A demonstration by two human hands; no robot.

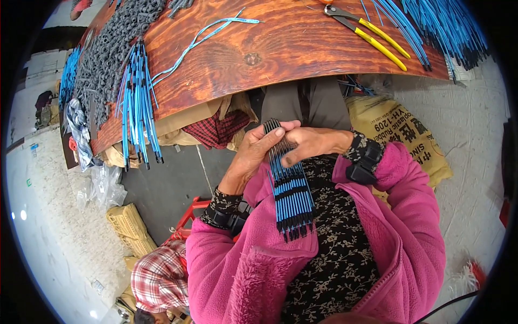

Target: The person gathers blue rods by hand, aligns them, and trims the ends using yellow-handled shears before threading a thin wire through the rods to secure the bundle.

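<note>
A flat row of thin blue rods with black bands and black tips (pixel 294 200) hangs down in front of my chest. My left hand (pixel 253 154) is closed around its upper end, with the thumb pressed across the front. At the other side of the row, my right hand (pixel 313 143) is closed at the same upper end, its fingers partly hidden behind the rods. The rods lie side by side, and their lower ends rest against my pink jacket (pixel 259 216).
Ahead stands a wooden table (pixel 270 59) with a heap of grey rubbery pieces (pixel 116 48), blue rods (pixel 140 102) over its edge, blue cord (pixel 189 51) and yellow-handled cutting pliers (pixel 372 38). A yellow sack (pixel 399 135) lies at right. Another person (pixel 159 275) is at lower left.
</note>
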